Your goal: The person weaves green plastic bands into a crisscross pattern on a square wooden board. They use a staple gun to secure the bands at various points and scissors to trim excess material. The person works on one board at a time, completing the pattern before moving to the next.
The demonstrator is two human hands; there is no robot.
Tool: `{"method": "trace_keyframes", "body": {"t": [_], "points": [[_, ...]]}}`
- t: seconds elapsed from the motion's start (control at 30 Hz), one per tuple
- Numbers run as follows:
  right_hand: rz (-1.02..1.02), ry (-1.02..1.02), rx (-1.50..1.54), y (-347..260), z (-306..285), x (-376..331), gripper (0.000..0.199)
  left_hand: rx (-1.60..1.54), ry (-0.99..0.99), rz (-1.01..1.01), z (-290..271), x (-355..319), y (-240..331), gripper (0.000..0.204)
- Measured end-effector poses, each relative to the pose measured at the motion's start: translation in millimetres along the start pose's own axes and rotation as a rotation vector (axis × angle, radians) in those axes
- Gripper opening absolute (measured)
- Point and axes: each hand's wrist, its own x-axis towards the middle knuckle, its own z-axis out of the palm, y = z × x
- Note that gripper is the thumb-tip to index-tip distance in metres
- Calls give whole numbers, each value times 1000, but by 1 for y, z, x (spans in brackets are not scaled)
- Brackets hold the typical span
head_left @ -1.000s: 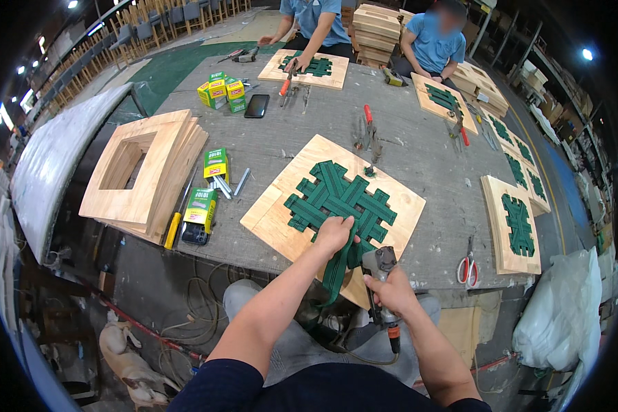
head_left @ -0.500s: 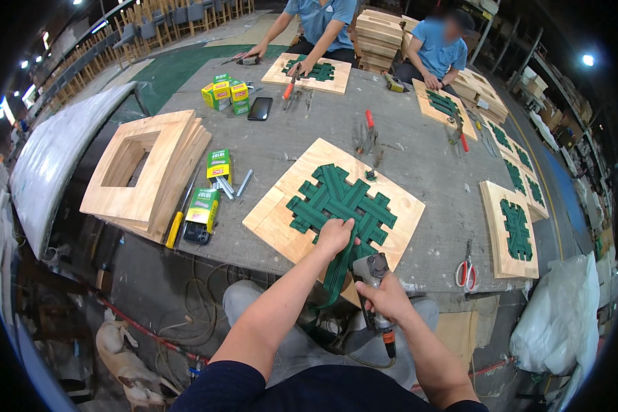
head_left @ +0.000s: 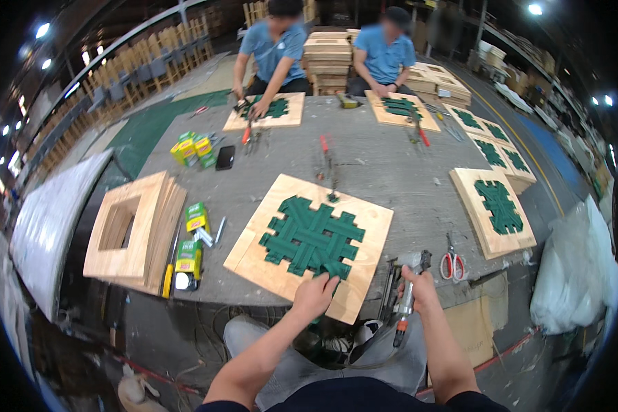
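Note:
A square wooden panel lies at the near edge of the table, with green webbing straps woven across its middle. My left hand is closed on a loose green webbing strap at the panel's near side; part of the strap is hidden under the fingers. To the right, off the panel's corner, my right hand grips a staple gun with a grey body and an orange hose fitting. The gun is tilted and does not touch the webbing.
Hollow wooden frames are stacked at left, beside green-yellow boxes and a yellow-handled tool. Red-handled snips lie right of the gun. Finished-looking webbed panels stand farther right. Two people work across the grey table.
My right hand has swung the staple gun rightward, away from the webbing. My left hand keeps hold of the strap, now nearer the panel's front edge. The whole view has shifted.

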Motion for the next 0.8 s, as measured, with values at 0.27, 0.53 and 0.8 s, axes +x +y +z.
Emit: {"method": "trace_keyframes", "body": {"t": [0.27,0.53,0.8], "points": [[8,-68,341,-42,-38,121,29,191,26,111,16,-22,13,34],[-79,2,-1035,-66,-59,126,56,181,65,51,11,-29,15,34],[-393,352,-1342,-47,-155,85,69,186,64,88,18,-24,16,32]]}}
